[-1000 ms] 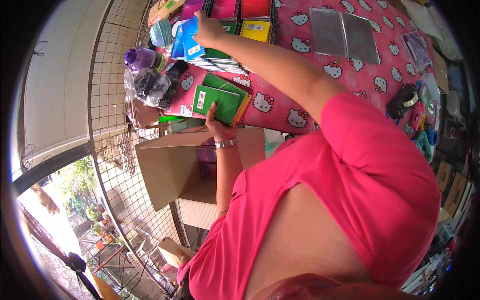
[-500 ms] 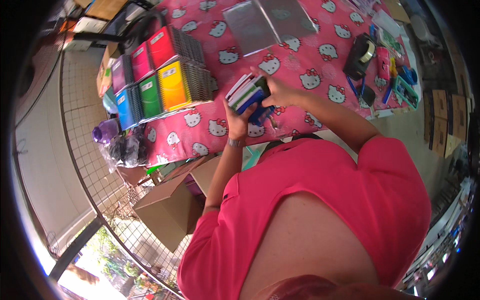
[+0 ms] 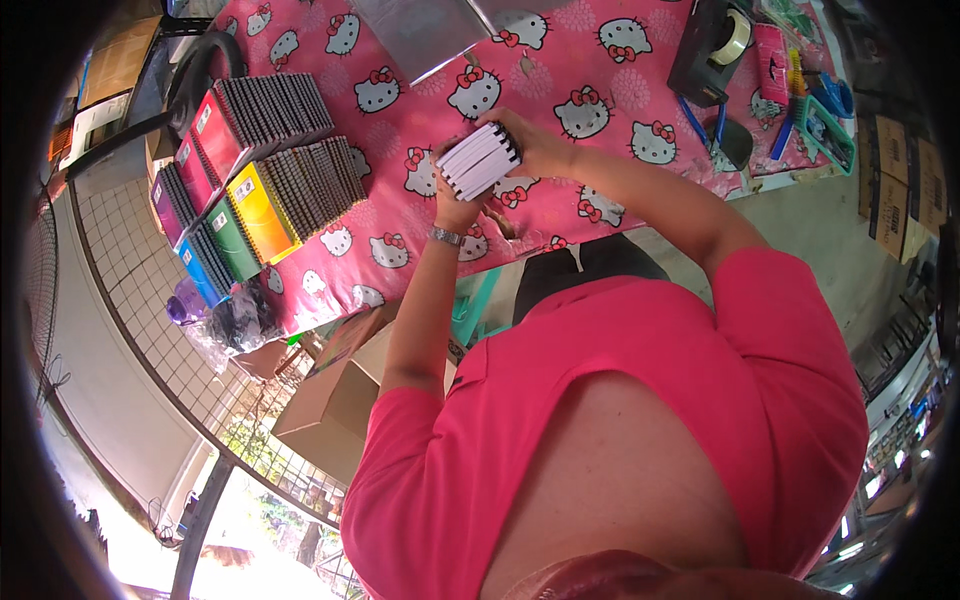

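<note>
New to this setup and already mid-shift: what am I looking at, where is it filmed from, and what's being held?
There's no machine: a person is working bare-handed. The view comes from a wide fisheye camera worn on their head, looking down, so straight edges bend near the rim. The left hand and right hand together hold a small stack of spiral notebooks, page edges toward the camera. On the pink patterned tablecloth are colourful spiral notebooks grouped at left, clear plastic at the top, and a black tape dispenser at right.
</note>
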{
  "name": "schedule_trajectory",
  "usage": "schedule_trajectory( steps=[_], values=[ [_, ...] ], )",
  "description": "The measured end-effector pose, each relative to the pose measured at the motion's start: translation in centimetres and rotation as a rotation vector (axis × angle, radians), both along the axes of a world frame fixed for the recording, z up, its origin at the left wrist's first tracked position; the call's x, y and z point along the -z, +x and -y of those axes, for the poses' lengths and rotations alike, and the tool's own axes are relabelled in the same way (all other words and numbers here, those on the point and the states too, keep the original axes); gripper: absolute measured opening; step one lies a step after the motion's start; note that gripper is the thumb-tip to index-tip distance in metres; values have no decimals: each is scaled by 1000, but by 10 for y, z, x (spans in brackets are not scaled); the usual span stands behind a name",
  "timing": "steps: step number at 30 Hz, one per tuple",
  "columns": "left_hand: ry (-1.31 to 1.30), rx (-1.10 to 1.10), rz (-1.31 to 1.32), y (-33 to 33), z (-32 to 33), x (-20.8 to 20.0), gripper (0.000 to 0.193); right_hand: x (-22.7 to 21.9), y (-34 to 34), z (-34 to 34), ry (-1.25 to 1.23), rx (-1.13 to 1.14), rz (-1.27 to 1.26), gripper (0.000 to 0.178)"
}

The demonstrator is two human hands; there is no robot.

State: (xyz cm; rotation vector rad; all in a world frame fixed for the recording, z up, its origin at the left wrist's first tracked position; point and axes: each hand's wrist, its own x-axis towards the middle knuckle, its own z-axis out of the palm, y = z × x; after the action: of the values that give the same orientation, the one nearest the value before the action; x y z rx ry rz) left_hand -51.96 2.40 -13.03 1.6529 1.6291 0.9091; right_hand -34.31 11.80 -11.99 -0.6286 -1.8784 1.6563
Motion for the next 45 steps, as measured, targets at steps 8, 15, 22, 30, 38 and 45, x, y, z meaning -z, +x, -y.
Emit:
schedule_trajectory(
  steps=[8, 15, 22, 30, 38, 45],
  values=[
    [-186, -147, 260, -6, 10, 29, 51, -88, 9, -27, 542, -79, 219, 76],
    [-177, 90, -101, -1, -5, 0, 50, -73, -4, -9, 792, -22, 437, 69],
    [148, 211, -325, 42, -140, -31, 64, -103, 123, -19, 672, 400, 658, 68],
    [-81, -235, -454, 156, -302, 0, 30, -92, 183, -6, 568, 500, 760, 67],
    [-99, -260, -403, 134, -314, 32, 22, -89, 183, -8, 556, 500, 746, 75],
    [-115, -217, -494, 152, -319, 21, 21, -87, 185, -6, 577, 538, 776, 72]
  ],
)
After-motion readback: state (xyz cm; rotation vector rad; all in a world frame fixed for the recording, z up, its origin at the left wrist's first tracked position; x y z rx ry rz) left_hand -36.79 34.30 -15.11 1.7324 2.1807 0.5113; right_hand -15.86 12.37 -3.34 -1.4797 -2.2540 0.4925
